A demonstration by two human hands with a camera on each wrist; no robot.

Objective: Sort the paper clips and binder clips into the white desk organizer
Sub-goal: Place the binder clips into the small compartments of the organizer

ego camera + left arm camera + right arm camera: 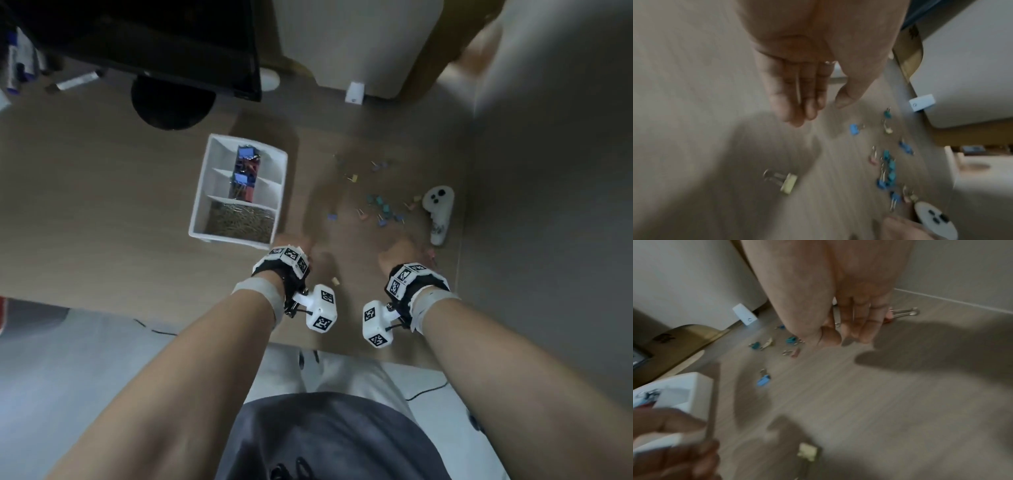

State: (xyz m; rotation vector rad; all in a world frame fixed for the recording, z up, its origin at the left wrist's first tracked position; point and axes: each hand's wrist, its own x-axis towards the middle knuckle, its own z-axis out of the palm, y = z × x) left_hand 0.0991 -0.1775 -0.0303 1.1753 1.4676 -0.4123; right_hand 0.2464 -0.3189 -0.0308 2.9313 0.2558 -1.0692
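Both hands hover low over the wooden bench (pixel 102 212). Left hand (pixel 797 78) fingers straight, together, holding nothing. Right hand (pixel 851 316) fingers extended, thumb tucked; a grasp cannot be confirmed. White desk organizer (pixel 202 202), left: paper clips (pixel 239 222) in near compartment. Loose binder clips (pixel 383 209) scattered right; a yellow binder clip (pixel 789 183) between the wrists.

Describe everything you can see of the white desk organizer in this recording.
The white desk organizer is an open-topped rectangular tray, plastic by its look, standing upright on the wooden desk. Thin dividers split it into several compartments. The nearest and widest holds a heap of metallic paper clips; the two middle ones behind it hold blue and red binder clips. The left hand is beside its near right corner; contact is unclear.
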